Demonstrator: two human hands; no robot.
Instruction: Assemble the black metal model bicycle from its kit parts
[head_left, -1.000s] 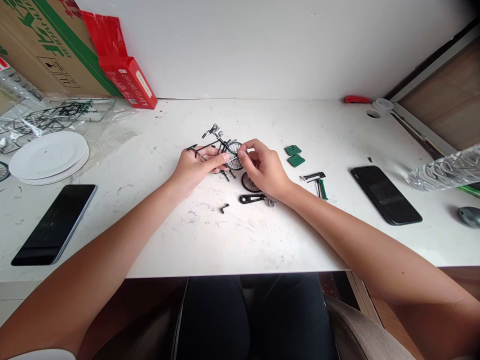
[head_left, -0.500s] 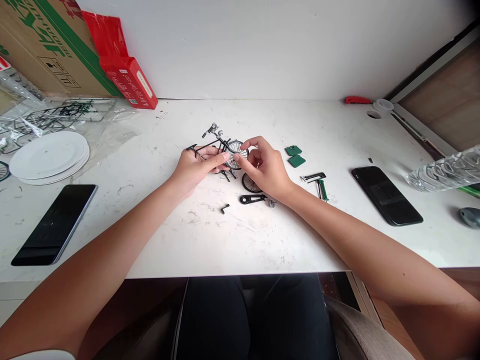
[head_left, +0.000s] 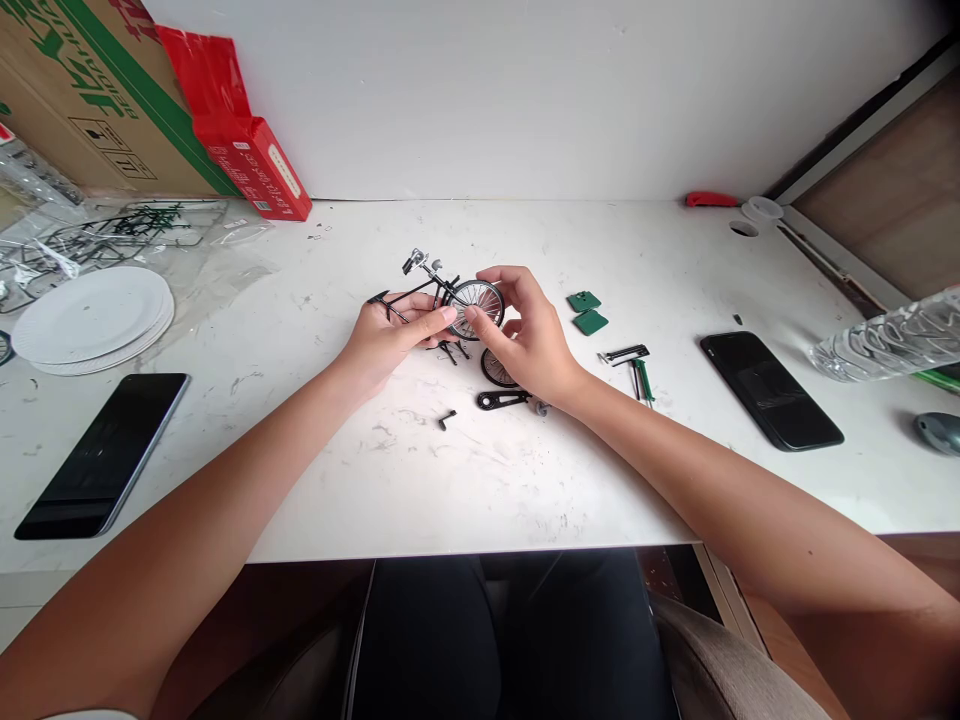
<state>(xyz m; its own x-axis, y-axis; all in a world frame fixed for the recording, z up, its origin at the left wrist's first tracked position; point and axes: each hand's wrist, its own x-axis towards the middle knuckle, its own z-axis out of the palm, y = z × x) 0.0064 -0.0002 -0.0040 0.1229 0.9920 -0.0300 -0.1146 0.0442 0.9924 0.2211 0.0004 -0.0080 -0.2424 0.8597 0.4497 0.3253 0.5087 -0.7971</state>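
Between my hands is a black model bicycle (head_left: 411, 292) with handlebars and one spoked wheel (head_left: 480, 300) at its right end. My left hand (head_left: 397, 335) is closed around the frame, its thumb pressed near the wheel's left side. The thumb and fingers of my right hand (head_left: 529, 325) grip the wheel from the right. A second spoked wheel (head_left: 495, 368) lies on the table, partly hidden under my right hand. Nearer to me are a black chain-cover-like part (head_left: 501, 400) and a small black piece (head_left: 447, 419). Another thin black part (head_left: 452, 351) lies below my left fingers.
Green flat pieces (head_left: 590, 322) and a small green pump-like part (head_left: 644, 380) lie right of my hands. Phones lie at left (head_left: 105, 455) and right (head_left: 772, 390). White plates (head_left: 94, 320), plastic sprues (head_left: 142, 225), a red box (head_left: 259, 170) and a bottle (head_left: 885, 335) stand farther out.
My right fingers have shifted from over the wheel to its right edge, so more of the wheel shows. The bicycle's handlebars have tilted slightly left. My left hand keeps its hold.
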